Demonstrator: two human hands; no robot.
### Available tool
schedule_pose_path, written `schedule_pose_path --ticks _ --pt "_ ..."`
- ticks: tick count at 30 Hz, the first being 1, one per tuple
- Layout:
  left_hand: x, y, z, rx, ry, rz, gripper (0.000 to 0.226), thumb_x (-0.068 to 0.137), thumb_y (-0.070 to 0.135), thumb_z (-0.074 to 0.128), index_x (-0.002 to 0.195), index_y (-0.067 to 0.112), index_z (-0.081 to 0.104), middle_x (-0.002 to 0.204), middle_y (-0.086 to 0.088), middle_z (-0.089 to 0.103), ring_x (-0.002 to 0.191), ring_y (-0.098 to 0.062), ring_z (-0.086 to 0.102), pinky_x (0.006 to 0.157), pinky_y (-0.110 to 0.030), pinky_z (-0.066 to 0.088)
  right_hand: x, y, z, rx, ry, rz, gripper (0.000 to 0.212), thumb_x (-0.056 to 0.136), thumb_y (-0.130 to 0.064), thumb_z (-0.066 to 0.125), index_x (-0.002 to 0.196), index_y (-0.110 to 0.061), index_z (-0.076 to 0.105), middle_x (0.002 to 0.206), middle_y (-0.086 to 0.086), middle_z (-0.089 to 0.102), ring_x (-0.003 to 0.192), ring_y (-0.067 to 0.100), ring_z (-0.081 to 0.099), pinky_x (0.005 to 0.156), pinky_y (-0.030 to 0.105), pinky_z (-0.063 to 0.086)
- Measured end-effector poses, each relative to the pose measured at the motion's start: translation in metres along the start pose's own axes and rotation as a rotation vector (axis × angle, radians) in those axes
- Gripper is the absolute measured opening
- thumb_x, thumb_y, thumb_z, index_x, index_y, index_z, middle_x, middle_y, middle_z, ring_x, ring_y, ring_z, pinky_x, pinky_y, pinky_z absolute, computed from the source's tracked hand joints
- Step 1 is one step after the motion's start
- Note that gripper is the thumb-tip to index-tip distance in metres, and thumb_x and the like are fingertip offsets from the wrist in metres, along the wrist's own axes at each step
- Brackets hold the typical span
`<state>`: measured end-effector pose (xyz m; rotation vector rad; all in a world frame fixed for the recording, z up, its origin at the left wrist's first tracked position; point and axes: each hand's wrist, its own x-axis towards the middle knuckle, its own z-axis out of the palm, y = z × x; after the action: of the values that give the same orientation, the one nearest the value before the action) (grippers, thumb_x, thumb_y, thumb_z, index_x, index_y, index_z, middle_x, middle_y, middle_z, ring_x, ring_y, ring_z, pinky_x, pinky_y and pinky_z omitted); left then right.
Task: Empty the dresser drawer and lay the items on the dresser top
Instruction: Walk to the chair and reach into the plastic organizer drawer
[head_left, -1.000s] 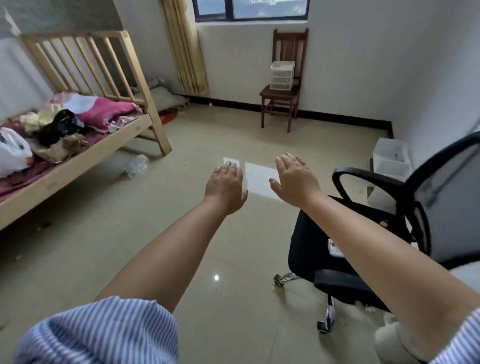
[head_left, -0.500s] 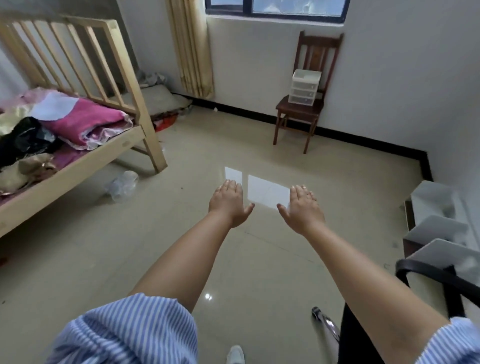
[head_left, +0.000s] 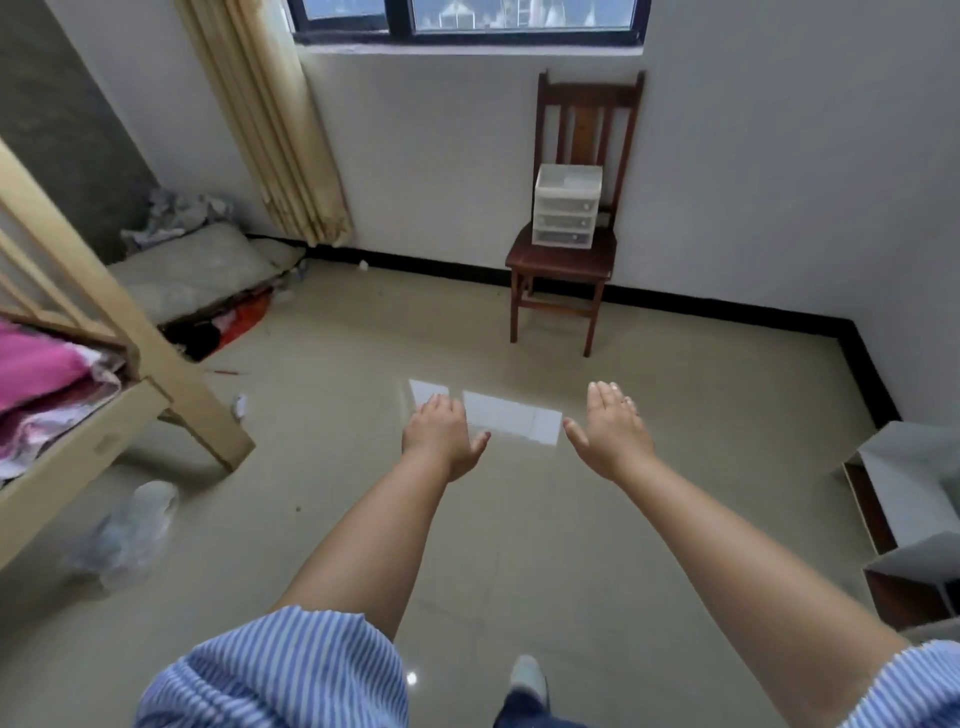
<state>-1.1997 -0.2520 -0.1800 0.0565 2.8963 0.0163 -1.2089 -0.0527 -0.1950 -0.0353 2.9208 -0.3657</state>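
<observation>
A small white plastic drawer unit (head_left: 566, 207) with three closed drawers stands on the seat of a dark wooden chair (head_left: 560, 262) against the far wall, under the window. My left hand (head_left: 441, 434) and my right hand (head_left: 610, 428) are stretched out in front of me over the tiled floor, palms down, fingers extended, holding nothing. Both hands are well short of the chair. What lies inside the drawers is too small to tell.
A wooden bed frame (head_left: 171, 374) with pink bedding stands at the left, a clear plastic bag (head_left: 130, 530) on the floor by it. Pillows and cloth (head_left: 197, 270) lie in the far left corner by a curtain (head_left: 280, 130). White boxes (head_left: 914, 483) sit at the right wall.
The view has turned toward the chair with the drawer unit, which is now closer and more central. The black office chair has left the view. Both hands stay empty and outstretched.
</observation>
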Motion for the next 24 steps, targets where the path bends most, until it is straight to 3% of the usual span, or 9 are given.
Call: schedule_pose_path --ticks 7,16,24 --pt "0.212 -0.028 -0.065 -0.030 0.038 0.023 0.055 0.093 0.046 0.038 0.124 0.001 0.043 0.134 -0.015 0.047 0.131 -0.028 0.035 0.111 -0.037 0.029 0.214 -0.018 -0.050 -0.004 0.003 0.017 0.066 0.097 -0.038 0.033 0.146 0.000 0.009 0.158 0.015 0.010 0.146 0.025 0.004 0.121 0.036 0.005" --pt "0.514 -0.056 -0.131 0.076 0.009 0.093 0.055 0.095 0.045 0.036 0.128 0.001 0.040 0.136 -0.014 0.045 0.131 -0.027 0.034 0.112 -0.036 0.027 0.501 -0.022 -0.093 0.027 0.019 0.134 0.065 0.097 -0.035 0.035 0.145 0.001 0.010 0.157 0.015 0.012 0.146 0.025 0.006 0.121 0.036 0.006" --pt "0.750 -0.005 -0.169 0.138 -0.006 0.228 0.051 0.094 0.044 0.039 0.122 0.002 0.046 0.127 -0.012 0.052 0.122 -0.026 0.042 0.106 -0.034 0.033 0.695 0.037 -0.128 0.232 0.041 0.283 0.064 0.097 -0.033 0.038 0.145 0.000 0.012 0.157 0.015 0.015 0.146 0.026 0.007 0.120 0.037 0.009"
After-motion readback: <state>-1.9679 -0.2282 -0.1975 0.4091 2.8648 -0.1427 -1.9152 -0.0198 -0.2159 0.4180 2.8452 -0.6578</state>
